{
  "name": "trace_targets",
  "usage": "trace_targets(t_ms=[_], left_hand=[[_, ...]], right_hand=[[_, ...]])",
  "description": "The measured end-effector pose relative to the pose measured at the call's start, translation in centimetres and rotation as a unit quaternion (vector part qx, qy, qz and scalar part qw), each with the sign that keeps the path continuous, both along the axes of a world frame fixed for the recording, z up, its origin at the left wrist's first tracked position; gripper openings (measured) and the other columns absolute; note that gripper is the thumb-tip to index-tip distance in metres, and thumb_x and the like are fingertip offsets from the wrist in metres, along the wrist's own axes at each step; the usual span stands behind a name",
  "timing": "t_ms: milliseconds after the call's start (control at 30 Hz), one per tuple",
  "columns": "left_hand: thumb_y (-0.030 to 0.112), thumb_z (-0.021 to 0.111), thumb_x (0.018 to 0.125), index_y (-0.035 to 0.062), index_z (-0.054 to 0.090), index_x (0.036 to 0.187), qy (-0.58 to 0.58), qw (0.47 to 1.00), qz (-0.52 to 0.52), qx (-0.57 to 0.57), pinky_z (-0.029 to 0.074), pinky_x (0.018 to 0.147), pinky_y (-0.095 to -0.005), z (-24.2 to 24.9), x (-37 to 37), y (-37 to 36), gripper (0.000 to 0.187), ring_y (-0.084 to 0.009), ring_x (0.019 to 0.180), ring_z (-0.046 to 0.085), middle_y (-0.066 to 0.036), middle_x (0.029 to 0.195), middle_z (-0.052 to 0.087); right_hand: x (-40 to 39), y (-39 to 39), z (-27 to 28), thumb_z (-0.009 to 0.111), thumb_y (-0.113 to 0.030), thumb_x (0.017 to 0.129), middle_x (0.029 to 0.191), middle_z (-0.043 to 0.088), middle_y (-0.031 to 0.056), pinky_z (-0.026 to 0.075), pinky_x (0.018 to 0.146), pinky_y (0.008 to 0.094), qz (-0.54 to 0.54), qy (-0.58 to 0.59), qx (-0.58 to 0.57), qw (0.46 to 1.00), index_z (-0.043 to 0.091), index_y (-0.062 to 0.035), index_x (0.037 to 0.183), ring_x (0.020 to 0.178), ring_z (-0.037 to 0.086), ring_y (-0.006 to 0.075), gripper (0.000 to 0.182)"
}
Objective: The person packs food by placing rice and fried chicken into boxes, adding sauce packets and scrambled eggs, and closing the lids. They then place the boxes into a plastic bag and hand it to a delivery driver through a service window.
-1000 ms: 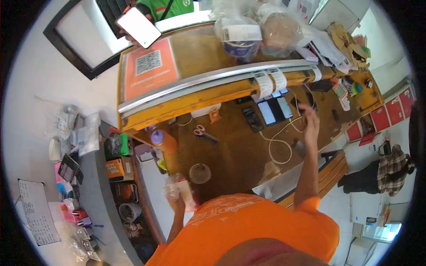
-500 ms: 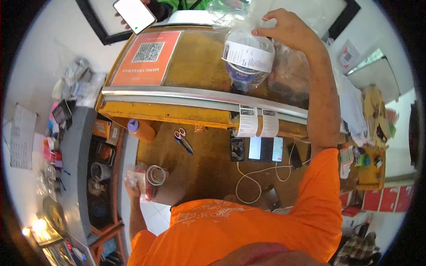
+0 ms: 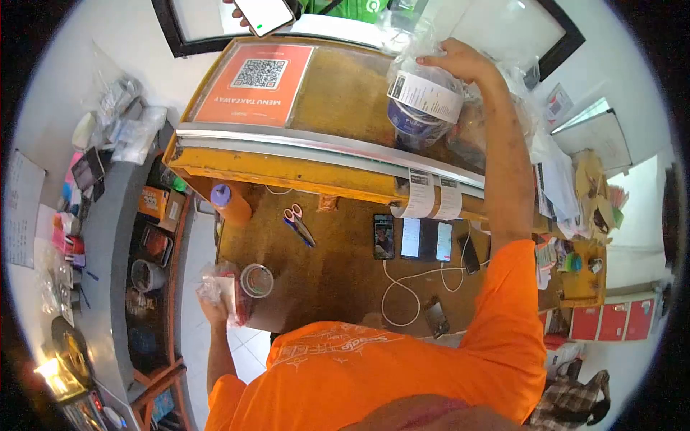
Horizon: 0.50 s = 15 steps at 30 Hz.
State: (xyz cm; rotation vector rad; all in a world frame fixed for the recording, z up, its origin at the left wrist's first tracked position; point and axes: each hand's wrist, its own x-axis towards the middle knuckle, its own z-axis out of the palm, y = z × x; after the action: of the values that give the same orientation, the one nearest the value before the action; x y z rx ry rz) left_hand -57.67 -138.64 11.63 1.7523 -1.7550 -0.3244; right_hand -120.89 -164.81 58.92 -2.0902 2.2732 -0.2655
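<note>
My right hand [image 3: 471, 63] reaches over the raised counter top, with its fingers closed on the upper part of a clear plastic bag [image 3: 415, 54]. Inside the bag sits a blue-and-white tub [image 3: 413, 121] with a printed white receipt [image 3: 425, 95] across it. Another clear bag [image 3: 471, 133] with brownish contents stands beside it, partly behind my forearm. Low at the left, my left hand [image 3: 213, 310] grips a plastic-wrapped packet [image 3: 228, 293] with red and white contents. A clear round cup [image 3: 256, 281] stands on the lower desk, close by the packet.
On the lower desk are scissors [image 3: 298, 224], an orange bottle [image 3: 231, 206], phones [image 3: 410, 238] and a white cable [image 3: 392, 302]. Two receipts [image 3: 433, 195] hang from the ledge. An orange menu sign [image 3: 255, 85] lies on top. Across the counter, a person's hand [image 3: 236, 13] holds a phone [image 3: 264, 14].
My view has shifted, moving the counter rightward in the picture. My right hand has come down onto the bag's top. My left hand still holds the packet beside the cup.
</note>
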Motion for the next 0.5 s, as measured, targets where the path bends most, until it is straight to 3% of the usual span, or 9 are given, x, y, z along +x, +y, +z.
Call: trace_targets(t_ms=[33, 67, 167, 233, 267, 367, 400, 467, 500], left_hand=[[0.025, 0.051, 0.086, -0.0016, 0.06, 0.107, 0.058, 0.998, 0.014, 0.0, 0.038, 0.093, -0.0444, -1.1, 0.1, 0.0, 0.034, -0.0375, 0.104, 0.054, -0.02, 0.107, 0.06], [0.018, 0.06, 0.075, 0.0007, 0.059, 0.101, 0.035, 0.998, -0.002, -0.055, 0.038, 0.09, -0.0474, -1.2, -0.2, -0.1, 0.03, -0.0383, 0.102, 0.051, -0.019, 0.108, 0.057], [0.025, 0.053, 0.084, -0.0008, 0.061, 0.107, -0.017, 0.993, 0.008, -0.116, 0.04, 0.091, -0.0467, -1.5, 0.3, -0.6, 0.035, -0.0374, 0.104, 0.054, -0.02, 0.109, 0.061], [0.024, 0.056, 0.082, -0.0025, 0.058, 0.112, 0.189, 0.98, -0.037, 0.054, 0.039, 0.094, -0.0457, -0.1, 0.3, -0.8, 0.04, -0.0373, 0.109, 0.052, -0.022, 0.117, 0.057], [0.024, 0.056, 0.082, -0.0025, 0.058, 0.112, 0.192, 0.979, -0.036, 0.052, 0.039, 0.094, -0.0457, -0.1, 0.1, -0.5, 0.04, -0.0373, 0.109, 0.052, -0.022, 0.117, 0.057], [0.019, 0.059, 0.079, -0.0052, 0.05, 0.119, 0.147, 0.983, -0.021, 0.106, 0.036, 0.097, -0.0457, 1.9, -0.1, -0.9, 0.048, -0.0369, 0.113, 0.047, -0.023, 0.122, 0.052], [0.018, 0.06, 0.079, -0.006, 0.048, 0.121, 0.201, 0.966, -0.027, 0.159, 0.034, 0.098, -0.046, 3.6, -0.2, -1.4, 0.05, -0.037, 0.113, 0.047, -0.023, 0.122, 0.051], [0.02, 0.063, 0.079, -0.0041, 0.056, 0.112, 0.151, 0.982, -0.088, 0.073, 0.035, 0.095, -0.0467, 2.9, 0.6, -1.8, 0.041, -0.0367, 0.108, 0.048, -0.023, 0.114, 0.052], [0.023, 0.065, 0.079, 0.0007, 0.061, 0.101, 0.05, 0.985, -0.166, 0.001, 0.038, 0.088, -0.0456, 2.7, 1.0, -2.2, 0.032, -0.0362, 0.097, 0.051, -0.021, 0.102, 0.056]], right_hand=[[-0.2, -0.6, -0.2, 0.068, -0.05, 0.072, 0.109, 0.059, 0.0239, 0.048, 0.08, 0.0361, 0.009, 0.002, -0.043, 0.999, 0.06, 0.0083, 0.107, 0.096, 0.06, 0.0298, 0.068], [0.5, -0.6, 0.0, 0.068, -0.05, 0.072, 0.109, 0.059, 0.0239, 0.048, 0.08, 0.0361, 0.002, 0.005, -0.046, 0.999, 0.06, 0.0083, 0.107, 0.096, 0.06, 0.0298, 0.068], [3.1, -1.5, 0.8, 0.063, -0.044, 0.08, 0.101, 0.062, 0.0215, 0.047, 0.08, 0.0354, -0.012, -0.097, -0.104, 0.99, 0.061, 0.0065, 0.105, 0.092, 0.061, 0.0287, 0.056], [4.4, -3.7, 0.3, 0.062, -0.04, 0.082, 0.085, 0.065, 0.0161, 0.049, 0.072, 0.0352, -0.036, -0.212, -0.191, 0.958, 0.063, 0.0032, 0.101, 0.078, 0.063, 0.0257, 0.048], [5.4, -4.7, 0.2, 0.062, -0.04, 0.082, 0.085, 0.065, 0.0161, 0.049, 0.072, 0.0352, -0.033, -0.21, -0.192, 0.958, 0.063, 0.0032, 0.101, 0.078, 0.063, 0.0257, 0.048], [8.5, -8.2, -0.5, 0.063, -0.038, 0.081, 0.07, 0.063, 0.01, 0.048, 0.06, 0.0337, -0.033, -0.27, -0.227, 0.935, 0.064, 0.003, 0.096, 0.063, 0.06, 0.0211, 0.043], [9.2, -9.5, -1.2, 0.064, -0.036, 0.081, 0.068, 0.062, 0.0092, 0.047, 0.057, 0.0326, -0.039, -0.296, -0.233, 0.926, 0.064, 0.0025, 0.095, 0.06, 0.059, 0.019, 0.041], [11.4, -11.4, -2.2, 0.064, -0.035, 0.081, 0.066, 0.061, 0.0084, 0.045, 0.053, 0.0315, -0.04, -0.323, -0.24, 0.915, 0.064, 0.002, 0.094, 0.057, 0.057, 0.0169, 0.039], [12.7, -12.4, -2.7, 0.065, -0.035, 0.081, 0.066, 0.061, 0.0082, 0.046, 0.053, 0.0316, -0.042, -0.332, -0.238, 0.912, 0.064, 0.0021, 0.094, 0.057, 0.057, 0.017, 0.039]])
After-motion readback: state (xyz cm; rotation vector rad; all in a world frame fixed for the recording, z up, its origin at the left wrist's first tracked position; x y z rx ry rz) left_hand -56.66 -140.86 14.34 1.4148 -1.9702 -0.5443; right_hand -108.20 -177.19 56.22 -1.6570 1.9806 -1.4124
